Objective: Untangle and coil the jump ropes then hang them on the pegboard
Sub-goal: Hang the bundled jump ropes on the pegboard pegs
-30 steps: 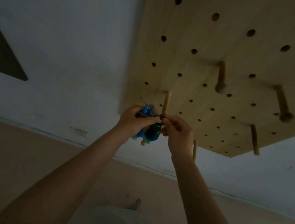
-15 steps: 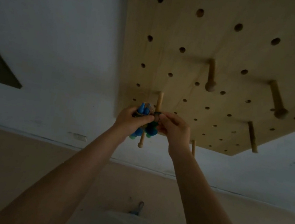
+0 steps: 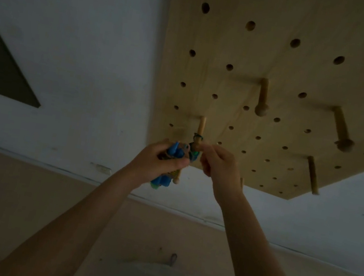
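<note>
Just left of the frame's centre, the left hand (image 3: 160,160) grips the coiled jump rope (image 3: 170,157), its fingers wrapped round the blue handles and the bundle hanging below the palm. The right hand (image 3: 217,165) pinches a dark loop of cord (image 3: 196,138) at the tip of a wooden peg (image 3: 201,129) near the lower left corner of the pegboard (image 3: 285,59), which fills the upper right of the frame.

The step in hand appears to be hanging the coil. To do it well, the loop should be slid past the peg's tip and well down the shaft toward the board, so it cannot slip off. The left hand should bear the bundle's weight until the loop is seated, then let go gently so the coil does not spring open. The light is dim, so how far the loop sits on the peg is hard to tell.
</note>
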`<state>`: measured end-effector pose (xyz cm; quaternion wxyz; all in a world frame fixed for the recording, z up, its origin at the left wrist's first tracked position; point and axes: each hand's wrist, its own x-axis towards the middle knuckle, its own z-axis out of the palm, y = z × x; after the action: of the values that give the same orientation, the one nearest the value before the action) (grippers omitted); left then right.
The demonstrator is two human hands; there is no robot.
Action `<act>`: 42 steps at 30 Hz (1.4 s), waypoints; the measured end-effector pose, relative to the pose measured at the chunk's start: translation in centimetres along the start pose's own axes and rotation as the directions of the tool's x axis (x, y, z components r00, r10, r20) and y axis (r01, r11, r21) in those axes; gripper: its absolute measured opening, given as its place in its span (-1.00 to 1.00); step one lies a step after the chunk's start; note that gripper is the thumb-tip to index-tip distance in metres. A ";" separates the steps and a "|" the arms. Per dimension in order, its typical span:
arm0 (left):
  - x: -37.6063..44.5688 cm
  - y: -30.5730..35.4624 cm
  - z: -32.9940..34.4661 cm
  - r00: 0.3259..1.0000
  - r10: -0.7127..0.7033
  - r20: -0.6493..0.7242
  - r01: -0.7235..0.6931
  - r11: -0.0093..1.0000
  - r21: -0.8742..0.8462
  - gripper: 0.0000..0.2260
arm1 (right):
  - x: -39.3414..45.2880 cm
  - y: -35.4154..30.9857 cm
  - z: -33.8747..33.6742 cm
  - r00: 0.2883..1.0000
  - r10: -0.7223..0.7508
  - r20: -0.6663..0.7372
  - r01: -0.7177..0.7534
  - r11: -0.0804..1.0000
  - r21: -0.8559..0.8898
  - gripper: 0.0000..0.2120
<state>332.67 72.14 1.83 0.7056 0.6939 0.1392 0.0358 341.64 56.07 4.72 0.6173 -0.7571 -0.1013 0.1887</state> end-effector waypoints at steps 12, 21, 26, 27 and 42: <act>-1.4 0.9 2.1 0.987 0.004 0.160 -0.034 0.982 0.186 -0.72 | -2.0 -0.2 -0.2 0.982 -0.048 0.185 0.037 0.997 0.064 -0.93; -1.3 0.7 2.3 0.997 -0.013 0.079 0.003 0.991 0.135 -0.73 | -1.8 0.7 -0.9 0.957 0.025 0.291 -0.108 0.956 0.273 -0.78; -1.0 0.6 1.4 0.991 -0.051 -0.120 0.066 0.990 0.125 -0.74 | -2.0 0.4 -1.1 0.938 -0.036 0.345 -0.061 0.962 0.266 -0.74; -0.9 0.4 1.0 0.984 -0.053 -0.173 0.074 0.990 0.117 -0.73 | -1.9 0.4 -1.2 0.948 -0.027 0.318 -0.047 0.974 0.223 -0.77; 0.4 1.0 1.8 0.986 -0.105 -0.130 0.104 0.995 -0.011 -0.96 | -1.7 1.4 -0.9 0.982 0.028 0.185 -0.035 0.999 0.031 -0.58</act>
<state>333.59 70.56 2.72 0.6973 0.6804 0.2212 0.0445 340.31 54.32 3.80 0.6149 -0.7273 -0.1427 0.2693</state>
